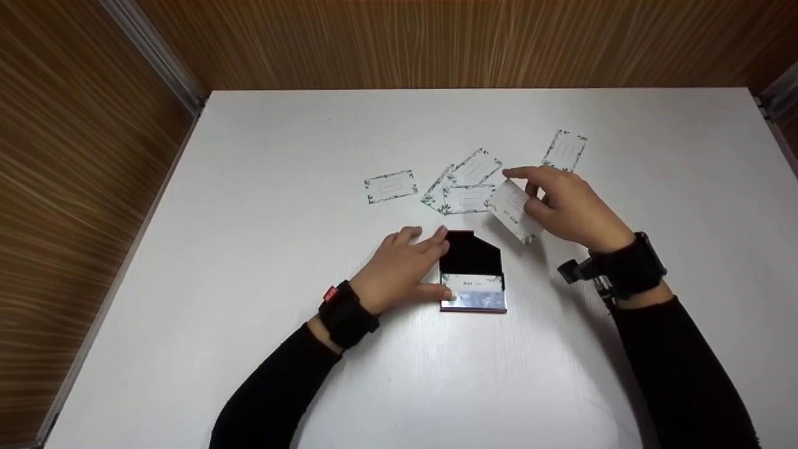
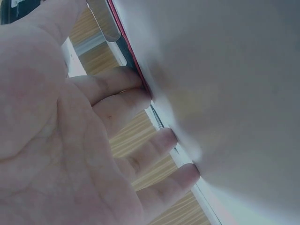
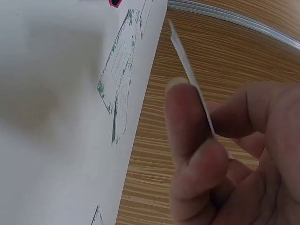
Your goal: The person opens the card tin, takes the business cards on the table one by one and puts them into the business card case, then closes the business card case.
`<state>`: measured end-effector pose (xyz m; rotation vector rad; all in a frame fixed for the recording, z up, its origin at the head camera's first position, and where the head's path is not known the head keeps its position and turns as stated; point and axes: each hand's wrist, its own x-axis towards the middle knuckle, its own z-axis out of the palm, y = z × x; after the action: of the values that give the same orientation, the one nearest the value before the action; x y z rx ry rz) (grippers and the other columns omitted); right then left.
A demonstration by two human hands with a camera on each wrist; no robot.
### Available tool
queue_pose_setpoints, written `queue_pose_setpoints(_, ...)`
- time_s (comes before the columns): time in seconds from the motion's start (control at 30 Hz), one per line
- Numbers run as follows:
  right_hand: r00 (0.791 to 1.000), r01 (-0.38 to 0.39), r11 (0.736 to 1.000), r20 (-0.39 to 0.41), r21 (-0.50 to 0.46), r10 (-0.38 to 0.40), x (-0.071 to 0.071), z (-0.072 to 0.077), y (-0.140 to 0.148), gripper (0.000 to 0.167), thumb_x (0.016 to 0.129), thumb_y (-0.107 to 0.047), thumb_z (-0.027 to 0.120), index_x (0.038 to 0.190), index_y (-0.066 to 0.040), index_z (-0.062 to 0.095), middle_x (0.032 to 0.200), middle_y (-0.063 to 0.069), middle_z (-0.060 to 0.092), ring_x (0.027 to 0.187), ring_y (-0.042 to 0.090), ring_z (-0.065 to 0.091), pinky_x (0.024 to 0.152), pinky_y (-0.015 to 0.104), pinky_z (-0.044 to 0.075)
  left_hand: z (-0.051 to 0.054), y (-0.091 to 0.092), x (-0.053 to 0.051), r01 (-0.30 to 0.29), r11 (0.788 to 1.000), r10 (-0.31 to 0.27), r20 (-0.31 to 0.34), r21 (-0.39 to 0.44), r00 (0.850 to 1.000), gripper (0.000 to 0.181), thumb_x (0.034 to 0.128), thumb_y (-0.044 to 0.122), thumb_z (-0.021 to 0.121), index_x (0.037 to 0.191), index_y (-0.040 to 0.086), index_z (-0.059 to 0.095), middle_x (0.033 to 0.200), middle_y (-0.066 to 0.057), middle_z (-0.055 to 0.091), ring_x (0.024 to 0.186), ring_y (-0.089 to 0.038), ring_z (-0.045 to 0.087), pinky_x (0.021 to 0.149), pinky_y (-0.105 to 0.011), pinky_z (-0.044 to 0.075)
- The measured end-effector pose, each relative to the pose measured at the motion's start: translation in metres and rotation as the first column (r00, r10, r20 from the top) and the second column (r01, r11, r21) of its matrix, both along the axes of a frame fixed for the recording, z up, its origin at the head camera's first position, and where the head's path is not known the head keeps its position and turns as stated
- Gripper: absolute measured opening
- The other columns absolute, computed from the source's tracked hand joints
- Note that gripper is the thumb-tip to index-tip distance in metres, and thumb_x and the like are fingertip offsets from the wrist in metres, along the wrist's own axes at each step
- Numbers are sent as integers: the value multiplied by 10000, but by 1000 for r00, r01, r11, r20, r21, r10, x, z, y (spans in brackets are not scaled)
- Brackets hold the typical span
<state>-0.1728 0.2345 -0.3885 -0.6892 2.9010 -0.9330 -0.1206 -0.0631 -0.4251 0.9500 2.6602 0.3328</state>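
Observation:
My left hand (image 1: 402,268) rests at the left edge of an open card case (image 1: 471,252), thumb on its lower part and fingertips by the raised black flap. A card with a leafy corner (image 1: 471,283) sits in the case's lower part. Above the table, my right hand (image 1: 570,206) pinches a printed card (image 1: 512,211) between thumb and fingers; the right wrist view shows this card (image 3: 190,70) nearly edge-on. In the left wrist view, the fingers (image 2: 123,103) of my left hand touch the case's red edge (image 2: 129,47) and the table.
Several leaf-bordered cards lie beyond the case, some overlapping, such as one card (image 1: 475,167) in the middle. Single cards lie to the left (image 1: 391,186) and to the right (image 1: 565,150), the latter beyond my right hand. A wood-grain panel (image 1: 436,43) stands behind the white table (image 1: 280,137).

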Motion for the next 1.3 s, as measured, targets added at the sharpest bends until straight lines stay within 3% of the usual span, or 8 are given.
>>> queue_pose_setpoints(0.13, 999, 11, 1000, 44, -28, -10, 0, 0, 0, 616, 932, -16, 462, 1460, -331, 495, 785, 47, 528, 474, 156, 522, 660, 307, 429, 0, 0, 0, 1, 1000, -1, -3, 1, 1000, 880, 877, 677, 591, 1558, 170, 360, 1655, 19, 210, 1484, -340, 245, 1187, -519, 236)
queue_pose_setpoints(0.27, 998, 60, 997, 18, -46, -59, 0, -1, -1, 409, 923, -46, 499, 1281, -211, 609, 749, 46, 548, 500, 163, 503, 624, 294, 413, -1, 0, -1, 3, 1000, -3, -5, 2, 1000, 879, 879, 674, 592, 1557, 166, 361, 1655, 17, 208, 1484, -343, 244, 1187, -521, 235)
queue_pose_setpoints(0.43, 991, 109, 989, -67, -99, -116, 0, -1, -2, 254, 845, -30, 592, 1081, -121, 606, 927, 14, 700, 584, 153, 552, 562, 207, 433, -1, 0, -1, 7, 1000, -8, -15, -8, 1000, 878, 874, 678, 593, 1553, 168, 371, 1653, 17, 216, 1476, -344, 258, 1181, -518, 246)
queue_pose_setpoints(0.57, 987, 110, 983, -99, -146, -125, 1, 0, -3, 387, 785, 23, 585, 1141, -127, 610, 997, 4, 698, 496, 112, 483, 533, 208, 400, -2, 1, -1, 6, 1000, -6, -10, -10, 1000, 883, 869, 682, 591, 1553, 168, 372, 1653, 14, 217, 1475, -347, 258, 1180, -519, 245)
queue_pose_setpoints(0.67, 987, 101, 983, -112, -151, -119, 1, 1, -3, 518, 788, 39, 568, 1260, -171, 613, 987, 3, 661, 447, 86, 411, 633, 244, 376, -2, 1, -1, 2, 1000, -2, -3, -7, 1000, 883, 870, 682, 590, 1554, 169, 369, 1654, 12, 214, 1480, -345, 249, 1183, -522, 239)
queue_pose_setpoints(0.77, 985, 84, 984, -135, -158, -106, 0, 0, -4, 510, 818, 44, 543, 1266, -178, 644, 1050, -9, 662, 529, 89, 416, 749, 258, 347, -2, 1, -1, 0, 1000, 0, -3, -5, 1000, 883, 870, 681, 591, 1555, 171, 368, 1655, 12, 212, 1482, -341, 246, 1184, -520, 237)
queue_pose_setpoints(1.0, 977, 65, 984, -190, -165, -97, 0, -2, -6, 179, 810, 4, 618, 929, -124, 661, 754, -54, 663, 542, 88, 491, 506, 176, 381, -1, 0, 0, 3, 1000, -3, -2, -1, 1000, 883, 872, 681, 587, 1555, 169, 363, 1655, 9, 203, 1485, -347, 240, 1186, -528, 232)
queue_pose_setpoints(1.3, 992, -29, 992, -122, -126, 13, 4, -4, -14, 148, 802, -43, 664, 834, -185, 637, 728, -111, 664, 639, 76, 604, 567, 212, 459, -1, 0, 0, 0, 1000, 0, -2, 0, 1000, 877, 876, 673, 593, 1555, 168, 365, 1655, 14, 204, 1485, -346, 240, 1185, -527, 233)
